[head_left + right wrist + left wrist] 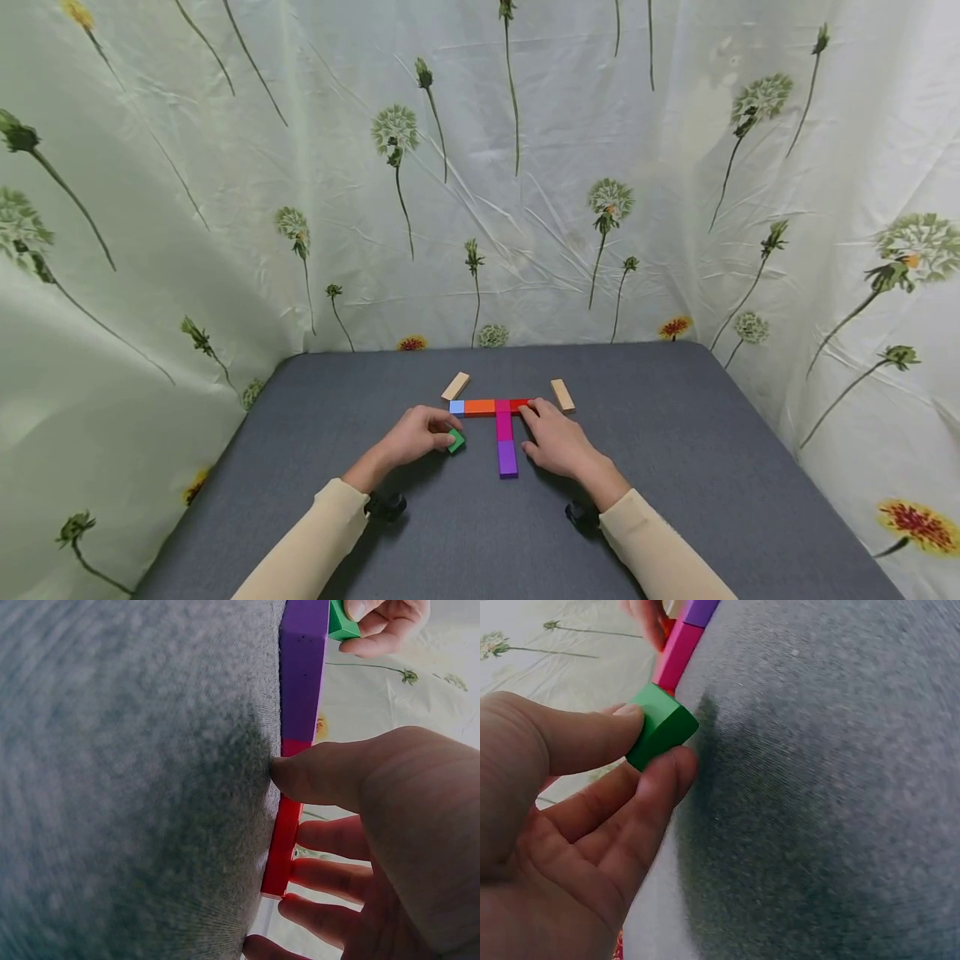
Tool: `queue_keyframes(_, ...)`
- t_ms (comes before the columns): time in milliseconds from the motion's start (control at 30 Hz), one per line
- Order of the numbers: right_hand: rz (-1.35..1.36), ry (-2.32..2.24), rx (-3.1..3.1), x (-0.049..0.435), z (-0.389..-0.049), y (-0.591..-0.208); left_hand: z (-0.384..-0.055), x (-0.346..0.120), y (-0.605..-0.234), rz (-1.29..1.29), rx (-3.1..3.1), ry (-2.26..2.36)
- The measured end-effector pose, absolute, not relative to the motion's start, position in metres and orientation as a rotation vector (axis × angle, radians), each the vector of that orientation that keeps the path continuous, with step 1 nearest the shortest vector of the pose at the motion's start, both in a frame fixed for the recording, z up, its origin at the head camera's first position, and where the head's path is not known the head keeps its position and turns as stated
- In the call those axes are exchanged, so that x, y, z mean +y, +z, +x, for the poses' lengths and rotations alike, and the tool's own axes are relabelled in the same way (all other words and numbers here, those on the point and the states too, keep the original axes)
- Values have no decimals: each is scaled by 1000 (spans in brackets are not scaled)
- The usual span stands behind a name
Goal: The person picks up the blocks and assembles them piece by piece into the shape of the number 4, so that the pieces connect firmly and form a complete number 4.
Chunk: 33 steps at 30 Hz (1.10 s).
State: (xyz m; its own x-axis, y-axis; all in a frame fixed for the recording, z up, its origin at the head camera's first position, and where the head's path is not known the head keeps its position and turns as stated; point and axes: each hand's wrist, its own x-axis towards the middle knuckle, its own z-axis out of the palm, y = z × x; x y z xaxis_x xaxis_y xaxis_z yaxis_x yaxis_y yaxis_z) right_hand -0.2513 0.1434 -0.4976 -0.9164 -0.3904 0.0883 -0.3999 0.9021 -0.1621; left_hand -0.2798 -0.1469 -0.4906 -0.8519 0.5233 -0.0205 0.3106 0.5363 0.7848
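Observation:
Between thumb and fingertips, my left hand (422, 435) pinches a small green block (662, 726), held close over the cloth left of a T-shaped row of blocks. The row's top runs from a light blue block (457, 407) through an orange block (480, 407) to a red block (282, 844) at its right. Down from its middle go a magenta block (504, 423) and a purple block (303, 671). My right hand (558, 440) rests with fairly straight fingers at the red block, fingertips touching it, the thumb beside the stem. Its fingers partly cover the red block in the head view.
A plain wooden block (456, 387) lies tilted behind the row's left end, and another wooden block (562, 395) lies behind its right end. All lie on a dark grey cloth-covered table (480, 542). A flower-patterned curtain (480, 167) hangs behind and at both sides.

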Motion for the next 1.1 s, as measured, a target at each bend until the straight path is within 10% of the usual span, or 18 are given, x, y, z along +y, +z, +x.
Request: queue_keyframes(1100,643,265,-3008,144,-251,-500,-340,-121,-456,542,2683,1376)
